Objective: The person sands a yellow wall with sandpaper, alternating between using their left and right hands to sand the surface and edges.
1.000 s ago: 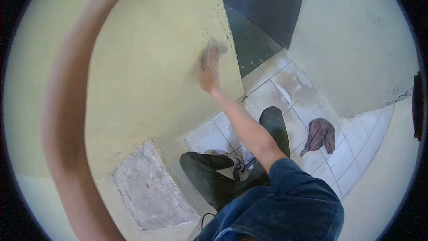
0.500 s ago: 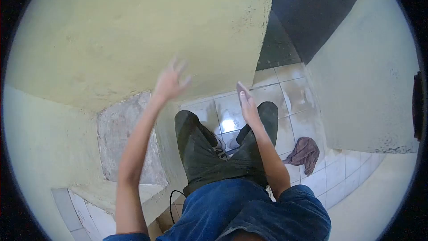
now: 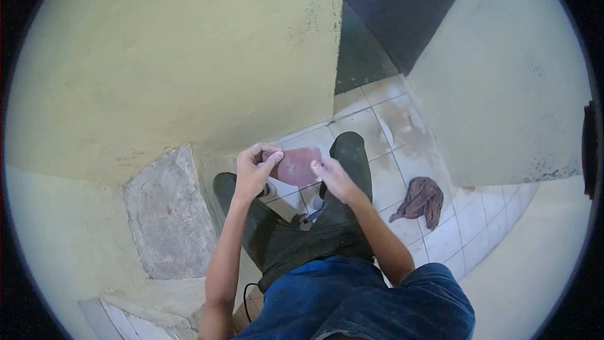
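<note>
A reddish-brown sheet of sandpaper (image 3: 296,165) is stretched between my two hands, above my knees. Its left end is pinched between the thumb and fingers of my left hand (image 3: 255,167). My right hand (image 3: 336,179) grips the opposite end, thumb on top and the other fingers mostly hidden beneath the sheet. The face turned up toward me has pale, dusty patches. Just beyond my hands stands the yellowish painted wall (image 3: 189,56).
On my left is a low ledge with a rough grey top (image 3: 170,214). A crumpled brown cloth (image 3: 421,201) lies on the white tiled floor (image 3: 402,119) to my right. A pale wall (image 3: 503,88) rises on the right, with a dark opening (image 3: 402,6) between the walls.
My left hand has come down and right from in front of the wall, where it was open, and now holds the sandpaper. The right hand has turned the sheet flat, and the view has shifted.
</note>
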Motion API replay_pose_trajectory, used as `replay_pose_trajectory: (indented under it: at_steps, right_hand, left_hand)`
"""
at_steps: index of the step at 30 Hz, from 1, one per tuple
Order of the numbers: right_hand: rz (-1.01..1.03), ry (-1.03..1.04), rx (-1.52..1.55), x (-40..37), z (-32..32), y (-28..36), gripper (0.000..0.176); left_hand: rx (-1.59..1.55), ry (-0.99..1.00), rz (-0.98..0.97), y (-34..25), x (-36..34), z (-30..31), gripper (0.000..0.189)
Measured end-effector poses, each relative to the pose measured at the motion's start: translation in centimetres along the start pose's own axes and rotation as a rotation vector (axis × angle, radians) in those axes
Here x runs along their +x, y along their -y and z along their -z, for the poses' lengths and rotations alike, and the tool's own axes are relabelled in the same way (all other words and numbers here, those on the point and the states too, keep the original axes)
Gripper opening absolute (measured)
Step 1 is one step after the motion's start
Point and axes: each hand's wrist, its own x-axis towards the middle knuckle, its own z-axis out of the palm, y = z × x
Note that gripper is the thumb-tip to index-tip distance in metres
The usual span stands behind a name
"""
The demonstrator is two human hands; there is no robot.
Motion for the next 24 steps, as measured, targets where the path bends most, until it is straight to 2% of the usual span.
replay_pose_trajectory:
  at_steps: [2,4,6,7,9,10,11,12,14,16,20,23,24]
  right_hand:
    - [0.234,-0.205,-0.098,-0.1,2.7,-2.1,0.037]
    - [0.261,-0.404,-0.625,-0.8,3.5,-1.3,0.034]
    - [-0.131,-0.084,-1.121,1.1,2.4,-3.4,0.03]
    - [-0.216,0.043,-1.193,4.8,4.8,-16.5,0.021]
    - [0.067,0.534,-1.696,5.1,3.1,-25.4,0.022]
    - [0.057,0.55,-1.152,1.9,3.6,-31.1,0.026]
    - [-0.067,0.566,-0.891,-0.1,3.0,-33.3,0.026]
    - [-0.296,0.539,-0.798,-1.7,1.7,-34.1,0.027]
    - [-0.585,0.476,-0.719,-3.1,-0.1,-36.1,0.028]
    - [-0.706,0.413,-0.643,-3.4,-0.3,-35.9,0.029]
    - [-0.756,0.328,-0.501,-2.5,-0.6,-34.4,0.032]
    - [-0.757,0.289,-0.428,-0.6,-1.5,-32.9,0.034]
    - [-0.74,0.274,-0.413,0.3,-1.5,-32.2,0.035]
  left_hand:
    - [-0.015,-0.015,-0.039,0.3,0.2,0.3,0.012]
    - [0.027,-0.009,-0.057,1.1,0.5,0.7,0.012]
    - [0.065,0.021,-0.057,2.1,0.8,0.6,0.012]
    - [0.078,0.042,-0.05,2.8,1.2,0.2,0.011]
    - [0.147,0.077,-0.036,2.7,1.8,-0.7,0.011]
    - [0.156,0.092,-0.051,3.0,2.0,-1.1,0.011]
    - [0.165,0.108,-0.064,3.4,2.3,-1.5,0.011]
    - [0.171,0.124,-0.078,3.9,2.6,-2.0,0.011]
    - [0.223,0.164,-0.055,4.6,3.8,-2.4,0.011]
    - [0.21,0.205,-0.027,4.5,5.3,-3.0,0.011]
    - [0.434,0.418,-0.034,2.5,10.4,-6.0,0.01]
    - [0.328,0.577,0.149,-0.2,12.5,-8.0,0.008]
    - [0.319,0.604,0.143,-0.5,12.9,-8.3,0.009]
